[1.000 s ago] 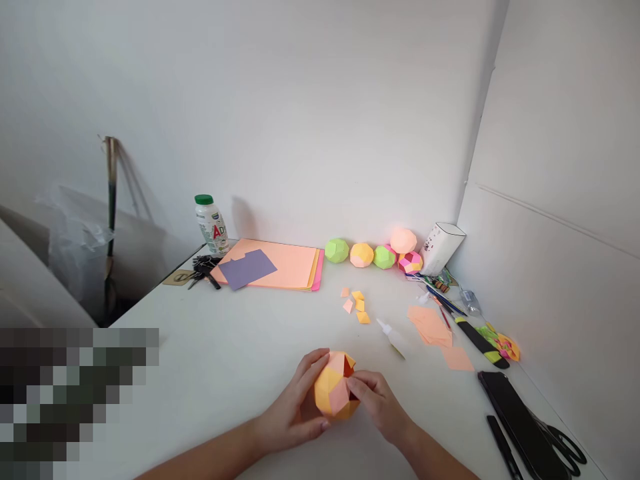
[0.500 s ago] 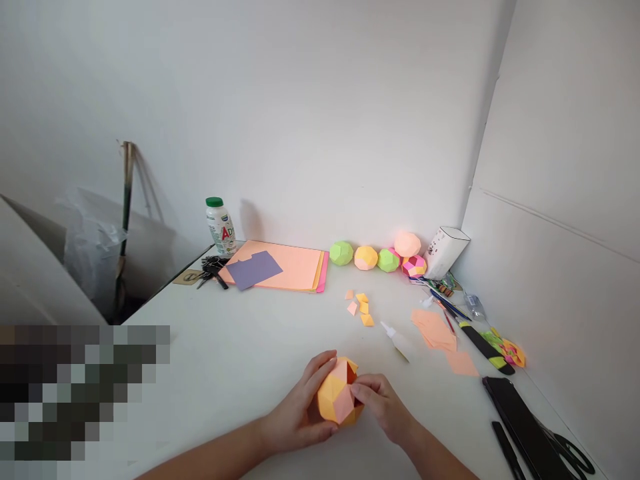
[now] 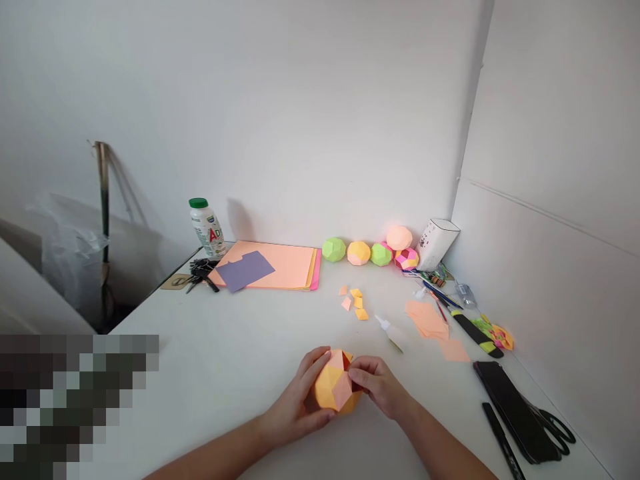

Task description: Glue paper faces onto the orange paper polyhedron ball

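Note:
My left hand (image 3: pixel 300 400) is wrapped round a paper ball (image 3: pixel 329 387) with faceted yellow and pale pink faces, its fingers over the top and its thumb low at the front. An opening with a dark orange inside shows on the ball's upper right. At the rim of that opening, my right hand (image 3: pixel 380 387) pinches the paper edge between thumb and forefinger; the fingertips partly cover it. Beyond the ball lie several small yellow and pink paper pieces (image 3: pixel 359 303). A white glue bottle (image 3: pixel 393 335) with a thin nozzle rests just past my right hand.
Finished paper balls (image 3: pixel 359 253) line the back wall. Coloured paper sheets (image 3: pixel 287 263), keys (image 3: pixel 203 270) and a green-capped bottle (image 3: pixel 207 227) are at back left. Along the right lie peach paper pieces (image 3: pixel 427 320), a cutter (image 3: pixel 477 333), a black phone-like slab (image 3: pixel 515 410), scissors (image 3: pixel 555 427) and a pen (image 3: pixel 500 433).
The head view has turned a little to the right, so things sit further left. The ball and both hands keep nearly the same hold, with the right fingers still at the opening.

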`<state>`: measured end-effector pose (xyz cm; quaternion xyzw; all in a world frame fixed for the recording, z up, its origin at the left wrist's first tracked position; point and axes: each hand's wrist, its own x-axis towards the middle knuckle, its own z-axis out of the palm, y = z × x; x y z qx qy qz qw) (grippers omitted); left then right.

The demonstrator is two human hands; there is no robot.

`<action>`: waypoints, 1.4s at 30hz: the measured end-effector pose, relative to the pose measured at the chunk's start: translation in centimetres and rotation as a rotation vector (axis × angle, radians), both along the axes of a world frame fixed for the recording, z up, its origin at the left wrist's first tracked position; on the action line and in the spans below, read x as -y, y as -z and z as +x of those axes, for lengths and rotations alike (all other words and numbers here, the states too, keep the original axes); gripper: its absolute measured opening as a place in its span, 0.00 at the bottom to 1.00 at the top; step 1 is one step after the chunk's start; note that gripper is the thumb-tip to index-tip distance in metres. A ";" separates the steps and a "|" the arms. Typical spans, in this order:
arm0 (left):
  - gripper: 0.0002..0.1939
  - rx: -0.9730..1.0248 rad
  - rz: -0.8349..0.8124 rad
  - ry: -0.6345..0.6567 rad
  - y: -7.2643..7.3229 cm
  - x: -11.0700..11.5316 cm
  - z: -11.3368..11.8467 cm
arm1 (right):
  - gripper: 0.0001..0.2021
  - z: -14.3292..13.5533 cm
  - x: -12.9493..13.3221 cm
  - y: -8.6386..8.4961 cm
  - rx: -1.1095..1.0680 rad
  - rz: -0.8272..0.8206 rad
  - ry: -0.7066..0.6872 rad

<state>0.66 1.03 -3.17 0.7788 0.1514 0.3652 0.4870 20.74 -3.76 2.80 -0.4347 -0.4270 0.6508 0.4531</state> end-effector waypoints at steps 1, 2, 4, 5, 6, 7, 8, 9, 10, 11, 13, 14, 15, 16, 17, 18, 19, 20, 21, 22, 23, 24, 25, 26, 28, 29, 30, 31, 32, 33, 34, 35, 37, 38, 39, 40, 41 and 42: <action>0.38 0.000 0.005 -0.008 0.0 0.0 0.0 | 0.13 0.0 -0.1 0.0 -0.006 -0.001 -0.002; 0.37 0.001 0.008 -0.011 0.0 0.0 -0.1 | 0.13 0.0 -0.1 0.0 -0.010 -0.003 -0.004; 0.38 0.004 0.010 0.000 -0.2 0.0 -0.1 | 0.14 -0.1 -0.2 0.0 -0.015 -0.009 -0.006; 0.39 0.004 0.012 0.011 -0.2 -0.1 -0.1 | 0.14 -0.2 -0.2 0.0 -0.016 -0.011 -0.008; 0.40 0.007 0.007 0.021 -0.3 -0.2 -0.2 | 0.14 -0.3 -0.2 0.0 -0.015 -0.013 -0.010; 0.41 0.004 0.006 0.024 -0.3 -0.2 -0.1 | 0.14 -0.4 -0.2 0.0 -0.015 -0.015 -0.013; 0.41 -0.001 0.015 0.023 -0.4 -0.4 -0.1 | 0.14 -0.5 -0.2 0.1 -0.013 -0.015 -0.015; 0.42 -0.004 0.026 0.023 -0.4 -0.5 -0.1 | 0.14 -0.5 -0.2 0.1 -0.012 -0.014 -0.018; 0.42 -0.002 0.035 0.028 -0.5 -0.6 -0.1 | 0.14 -0.5 -0.2 0.2 -0.008 -0.011 -0.021; 0.43 0.003 0.040 0.031 -0.6 -0.7 0.0 | 0.15 -0.5 -0.2 0.2 -0.003 -0.006 -0.023; 0.43 0.007 0.048 0.031 -0.7 -0.8 0.0 | 0.15 -0.5 -0.1 0.2 0.017 0.012 -0.026; 0.43 0.002 0.048 0.029 -0.8 -0.8 0.1 | 0.15 -0.5 -0.1 0.1 0.032 0.025 -0.027; 0.43 -0.008 0.047 0.023 -0.9 -0.7 0.1 | 0.15 -0.5 0.0 0.0 0.050 0.040 -0.030; 0.44 -0.018 0.047 0.012 -1.0 -0.5 0.1 | 0.15 -0.5 0.0 -0.1 0.070 0.056 -0.033; 0.44 -0.028 0.044 -0.004 -1.1 -0.3 0.2 | 0.15 -0.5 0.1 -0.2 0.092 0.074 -0.036; 0.45 -0.040 0.038 -0.024 -1.3 -0.1 0.2 | 0.15 -0.5 0.2 -0.3 0.114 0.093 -0.038; 0.46 -0.049 0.033 -0.055 -1.5 0.2 0.3 | 0.16 -0.5 0.2 -0.4 0.137 0.112 -0.040; 0.46 -0.068 0.021 -0.077 -1.7 0.5 0.4 | 0.16 -0.5 0.3 -0.5 0.159 0.131 -0.040; 0.48 -0.097 0.002 -0.100 -1.9 0.8 0.5 | 0.16 -0.5 0.3 -0.6 0.182 0.150 -0.037; 0.48 -0.135 -0.017 -0.132 -2.2 1.0 0.6 | 0.16 -0.5 0.3 -0.7 0.205 0.168 -0.033; 0.49 -0.173 -0.032 -0.153 -2.5 1.2 0.7 | 0.16 -0.5 0.4 -0.7 0.227 0.185 -0.030; 0.51 -0.208 -0.046 -0.147 -2.7 1.3 0.9 | 0.16 -0.5 0.3 -0.7 0.249 0.200 -0.026; 0.52 -0.232 -0.063 -0.145 -2.9 1.4 1.1 | 0.16 -0.4 0.3 -0.8 0.272 0.215 -0.021; 0.53 -0.239 -0.076 -0.143 -2.9 1.4 1.3 | 0.16 -0.4 0.3 -0.8 0.294 0.231 -0.014; 0.53 -0.214 -0.087 -0.144 -2.8 1.4 1.6 | 0.16 -0.4 0.2 -1.0 0.341 0.269 0.010; 0.52 -0.187 -0.080 -0.146 -2.6 1.3 1.6 | 0.17 -0.4 0.2 -1.2 0.363 0.292 0.025; 0.51 -0.164 -0.071 -0.149 -2.4 1.3 1.6 | 0.17 -0.5 0.2 -1.3 0.385 0.314 0.040; 0.51 -0.156 -0.056 -0.142 -2.1 1.2 1.5 | 0.17 -0.5 0.2 -1.5 0.403 0.332 0.050; 0.50 -0.143 -0.039 -0.136 -1.9 1.1 1.4 | 0.17 -0.6 0.2 -1.7 0.421 0.351 0.061; 0.49 -0.130 -0.035 -0.130 -1.7 1.0 1.3 | 0.16 -0.6 0.3 -1.8 0.438 0.372 0.070; 0.48 -0.112 -0.050 -0.126 -1.7 0.9 1.1 | 0.15 -0.6 0.4 -2.0 0.455 0.399 0.081; 0.47 -0.090 -0.082 -0.131 -1.7 0.8 0.9 | 0.14 -0.6 0.5 -2.1 0.472 0.433 0.098; 0.44 -0.042 -0.155 -0.145 -1.9 0.7 0.7 | 0.13 -0.3 0.6 -2.2 0.531 0.522 0.163; 0.44 -0.028 -0.176 -0.158 -2.1 0.6 0.6 | 0.14 0.0 0.6 -2.3 0.595 0.565 0.218; 0.44 -0.023 -0.185 -0.174 -2.3 0.6 0.5 | 0.15 0.4 0.6 -2.3 0.679 0.593 0.286; 0.44 -0.026 -0.189 -0.190 -2.6 0.7 0.5 | 0.16 0.9 0.4 -2.3 0.773 0.605 0.364; 0.43 -0.034 -0.192 -0.200 -2.8 0.7 0.4 | 0.17 1.5 0.2 -2.2 0.875 0.601 0.444; 0.42 -0.034 -0.205 -0.214 -3.0 0.7 0.4 | 0.17 2.3 -0.2 -2.1 0.952 0.578 0.517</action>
